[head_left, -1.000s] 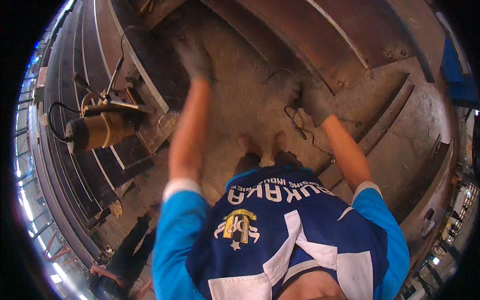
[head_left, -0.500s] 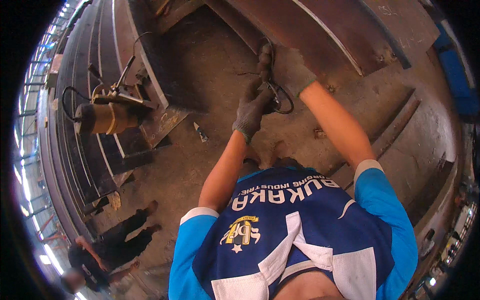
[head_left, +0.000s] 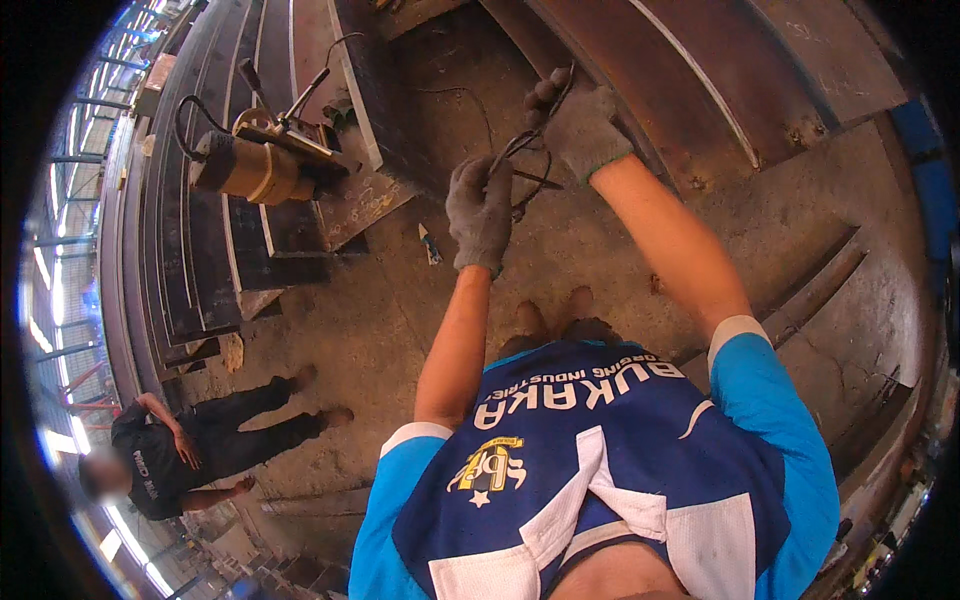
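Observation:
Both of my hands wear grey work gloves, and a dark cable (head_left: 516,146) runs between them in loose bends. My left hand (head_left: 480,215) is closed around one part of the cable, its fingers pointing away from me. Farther off and to the right, my right hand (head_left: 585,130) has its fingers curled on another part. Beside the left glove, a thin dark straight piece sticks out to the right; I cannot tell whether it belongs to the cable. The cable's ends are hard to make out.
A drill-like machine with an orange-brown motor (head_left: 250,170) stands on stacked steel beams (head_left: 215,260) at the left. A small pointed tool (head_left: 429,245) lies on the concrete floor. Large brown steel plates (head_left: 690,90) are ahead. Another person (head_left: 200,440) stands at the lower left.
My hands have moved apart, the left one toward the left, so the bunched cable now spans the gap between them. The view has shifted, with the machine appearing farther right and higher.

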